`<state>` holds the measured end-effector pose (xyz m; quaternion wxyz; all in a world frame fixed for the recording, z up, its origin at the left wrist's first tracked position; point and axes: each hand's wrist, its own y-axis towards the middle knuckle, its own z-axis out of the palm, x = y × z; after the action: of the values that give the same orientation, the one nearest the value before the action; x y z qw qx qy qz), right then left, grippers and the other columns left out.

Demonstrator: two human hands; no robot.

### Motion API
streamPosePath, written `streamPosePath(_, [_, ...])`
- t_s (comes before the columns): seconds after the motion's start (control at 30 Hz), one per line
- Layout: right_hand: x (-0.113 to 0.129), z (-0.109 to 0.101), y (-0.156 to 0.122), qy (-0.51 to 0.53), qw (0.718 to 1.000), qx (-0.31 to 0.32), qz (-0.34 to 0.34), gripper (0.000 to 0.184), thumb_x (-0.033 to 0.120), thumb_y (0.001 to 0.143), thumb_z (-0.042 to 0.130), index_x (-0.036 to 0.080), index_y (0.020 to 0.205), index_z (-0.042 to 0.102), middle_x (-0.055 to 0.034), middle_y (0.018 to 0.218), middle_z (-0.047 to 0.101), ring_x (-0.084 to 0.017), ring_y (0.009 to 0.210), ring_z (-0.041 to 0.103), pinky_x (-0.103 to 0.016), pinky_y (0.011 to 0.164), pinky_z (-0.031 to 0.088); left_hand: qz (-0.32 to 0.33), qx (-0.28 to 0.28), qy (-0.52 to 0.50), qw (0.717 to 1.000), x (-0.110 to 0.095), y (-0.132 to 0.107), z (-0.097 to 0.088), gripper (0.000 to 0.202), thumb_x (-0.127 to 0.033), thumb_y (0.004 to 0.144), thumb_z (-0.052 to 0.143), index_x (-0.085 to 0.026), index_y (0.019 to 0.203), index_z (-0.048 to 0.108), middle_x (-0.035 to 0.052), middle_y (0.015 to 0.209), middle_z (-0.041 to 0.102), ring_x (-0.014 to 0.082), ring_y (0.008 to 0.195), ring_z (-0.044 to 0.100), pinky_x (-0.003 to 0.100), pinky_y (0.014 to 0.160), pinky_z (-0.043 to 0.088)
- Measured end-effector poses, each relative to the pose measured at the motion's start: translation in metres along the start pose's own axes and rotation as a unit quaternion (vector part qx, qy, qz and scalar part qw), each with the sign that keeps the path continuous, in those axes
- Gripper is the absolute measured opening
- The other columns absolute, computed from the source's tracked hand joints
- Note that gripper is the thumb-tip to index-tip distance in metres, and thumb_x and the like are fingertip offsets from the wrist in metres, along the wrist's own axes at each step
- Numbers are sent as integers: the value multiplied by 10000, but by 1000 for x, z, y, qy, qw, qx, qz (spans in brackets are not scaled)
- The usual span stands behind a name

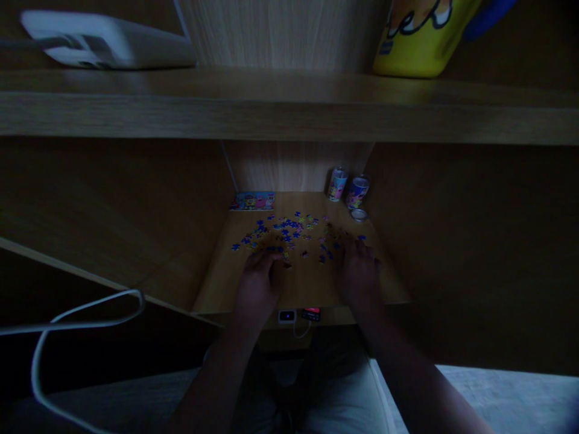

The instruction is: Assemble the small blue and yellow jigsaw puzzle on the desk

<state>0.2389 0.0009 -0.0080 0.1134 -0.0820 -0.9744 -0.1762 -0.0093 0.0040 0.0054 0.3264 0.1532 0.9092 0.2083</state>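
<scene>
Small jigsaw puzzle pieces [288, 223], many of them blue, lie loose on a wooden desktop [312, 283]. My left hand [257, 280] rests at the near left of the pile. Its fingers are curled and the thumb is drawn in toward them; what is between them is lost in the dark. My right hand [360, 268] lies at the right over a few pieces, fingers apart and reaching forward. Beside its fingers sits a blue puzzle piece [362, 237]. A colourful cartoon picture card [254, 201] lies flat at the back left.
Two printed cans [337, 184] stand at the back right, with a round lid [359, 214] in front. A shelf [289, 117] overhangs, bearing a yellow mug [409, 45] and a white device [113, 42]. Below the desk edge are a phone [312, 314], a small display device [287, 316] and a cable.
</scene>
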Motion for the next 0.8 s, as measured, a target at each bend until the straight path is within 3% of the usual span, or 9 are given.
streamPosePath(0.2, [1, 0, 1, 41, 998, -17, -34, 355, 271, 1071, 489, 207, 1325, 728, -225, 1321, 717, -379, 1172, 605, -528, 972, 468, -5, -2, -13, 1000, 0, 0, 1, 212, -89, 1016, 577, -242, 1044, 721, 74, 1091, 785, 282, 1070, 741, 481, 953, 648])
streamPosePath(0.37, [5, -4, 2, 64, 993, 15, -101, 261, 404, 1077, 601, 224, 1177, 762, -164, 1270, 734, -340, 1176, 609, -480, 994, 462, -5, 0, -11, 1000, 0, 0, 2, 209, -89, 1013, 574, -240, 1042, 715, 74, 1086, 779, 281, 1054, 732, 490, 952, 638])
streamPosePath(0.47, [4, -4, 4, 75, 990, 27, -118, 215, 409, 1064, 651, 238, 1079, 779, -143, 1216, 753, -328, 1172, 621, -474, 1018, 457, -15, -12, -1, 1000, -1, -1, 1, 176, -118, 1018, 594, -242, 1040, 717, 79, 1082, 782, 289, 1057, 729, 488, 937, 635])
streamPosePath(0.63, [1, 0, 6, 92, 986, 37, -131, 190, 378, 1062, 666, 244, 1091, 797, -119, 1223, 767, -305, 1193, 638, -457, 1057, 449, -43, -53, 42, 997, -2, -4, 1, 146, -158, 1003, 608, -237, 1040, 726, 76, 1022, 797, 290, 974, 751, 464, 882, 640])
streamPosePath(0.8, [0, 1, 5, 101, 984, 29, -145, 155, 334, 1055, 676, 254, 1018, 803, -97, 1165, 780, -288, 1155, 646, -436, 1047, 449, -20, 11, 24, 999, -4, -5, 4, 169, -150, 1011, 599, -240, 1013, 742, 57, 971, 808, 252, 929, 772, 402, 860, 621])
